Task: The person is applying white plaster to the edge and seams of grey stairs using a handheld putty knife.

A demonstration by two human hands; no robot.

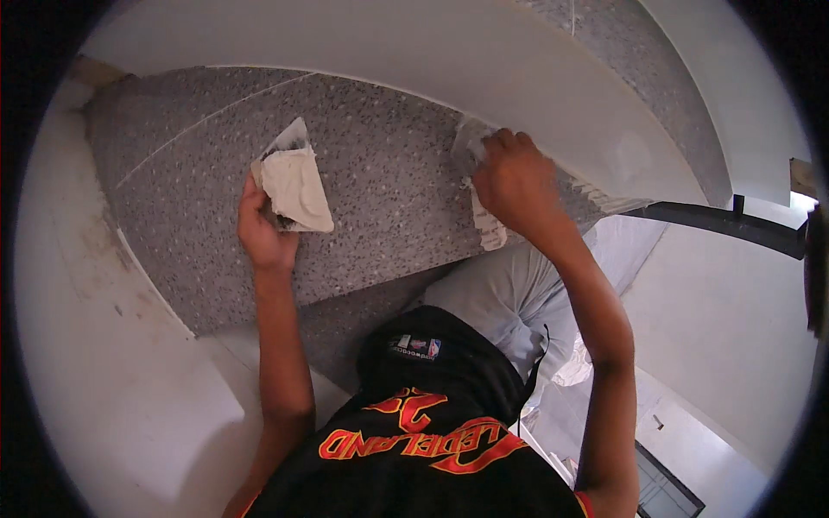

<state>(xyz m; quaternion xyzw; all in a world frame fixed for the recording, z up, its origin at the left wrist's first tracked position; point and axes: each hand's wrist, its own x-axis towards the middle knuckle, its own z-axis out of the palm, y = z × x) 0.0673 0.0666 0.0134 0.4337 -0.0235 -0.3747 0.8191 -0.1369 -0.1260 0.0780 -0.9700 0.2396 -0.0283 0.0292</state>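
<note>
The 2 bare hands are over a grey, speckled stone slab [380, 155] that fills the middle and upper left of the frame. The left hand [266, 231], left of the middle, is gripping a flat scraper [296, 134] by its side. The scraper is tilted, with its pointed end up. A thick lump of cream paste [296, 187] sits on it and covers most of it. The paste has soft, smeared ridges on top.

The right hand [516, 183], right of the middle and a bit higher, is curled round a pale flat thing [469, 142]. That thing is down by the stone and looks blurry, so I cannot tell just what it is. Right below this hand, a short strip of paste [490, 229] is stuck to the stone near its lower edge. More ridged paste [598, 195] is to the right, past the wrist, next to the white wall [389, 39] that bends across the top.

A thin white line [207, 125] runs over the stone at the upper left. The person wears a black shirt [345, 492] with red and yellow marks, and grey trousers [492, 289]. A dark rail [725, 224] sticks out at the right side of the frame.
</note>
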